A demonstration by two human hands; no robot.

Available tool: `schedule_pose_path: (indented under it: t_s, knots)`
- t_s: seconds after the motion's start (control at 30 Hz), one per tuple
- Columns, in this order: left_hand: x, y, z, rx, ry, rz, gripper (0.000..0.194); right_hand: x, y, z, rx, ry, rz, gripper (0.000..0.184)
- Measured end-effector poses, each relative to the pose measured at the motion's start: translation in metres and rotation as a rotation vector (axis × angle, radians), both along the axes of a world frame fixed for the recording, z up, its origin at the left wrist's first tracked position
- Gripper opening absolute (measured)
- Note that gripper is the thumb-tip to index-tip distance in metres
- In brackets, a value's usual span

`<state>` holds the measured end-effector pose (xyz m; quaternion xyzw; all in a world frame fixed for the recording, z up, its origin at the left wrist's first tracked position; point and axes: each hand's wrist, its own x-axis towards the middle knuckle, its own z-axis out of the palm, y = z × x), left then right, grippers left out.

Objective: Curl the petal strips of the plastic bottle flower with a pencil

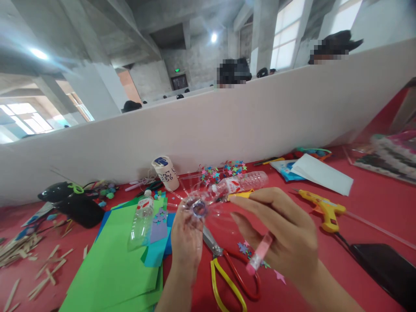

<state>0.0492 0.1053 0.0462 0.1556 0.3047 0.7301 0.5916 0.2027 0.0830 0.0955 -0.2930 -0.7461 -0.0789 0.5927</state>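
My left hand (186, 237) is raised over the red table (373, 203) and closed round the neck of a cut clear plastic bottle top (198, 206), whose strips fan outward. My right hand (286, 236) hovers just to its right, fingers curled, with a small pink glue stick (259, 254) held under them. Red-and-yellow scissors (227, 271) lie on the table below both hands. Two whole clear bottles are nearby: one (142, 219) on the green paper, one (242, 183) lying behind my hands.
Green and blue paper sheets (113, 260) lie at front left, wooden sticks (29, 255) at far left. A yellow glue gun (326, 209) and a black object (383, 264) are at right. White paper (320, 173), star stickers (224, 170) and a white partition (227, 125) stand behind.
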Motion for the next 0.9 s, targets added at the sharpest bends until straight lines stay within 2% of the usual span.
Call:
schedule_pose_path:
  t_s: [0.2, 0.37, 0.43, 0.6, 0.9]
  knots:
    - [0.0, 0.0, 0.0, 0.038, -0.025, -0.019, 0.024, 0.002, 0.002, -0.001, -0.033, -0.018, 0.062, 0.018]
    - [-0.002, 0.002, -0.002, 0.127, 0.02, -0.096, 0.024, -0.001, 0.0, -0.005, -0.073, -0.162, 0.191, 0.025]
    - [-0.003, 0.002, -0.004, 0.143, 0.043, -0.105, 0.022, 0.0, -0.002, -0.005, -0.085, -0.15, 0.213, 0.026]
    - [-0.004, 0.002, -0.005, 0.159, 0.063, -0.096, 0.021, 0.007, -0.005, 0.001, -0.081, 0.048, 0.157, 0.026]
    - [-0.004, 0.005, -0.008, 0.158, 0.004, -0.162, 0.018, 0.013, 0.0, 0.001, -0.046, 0.046, 0.105, 0.025]
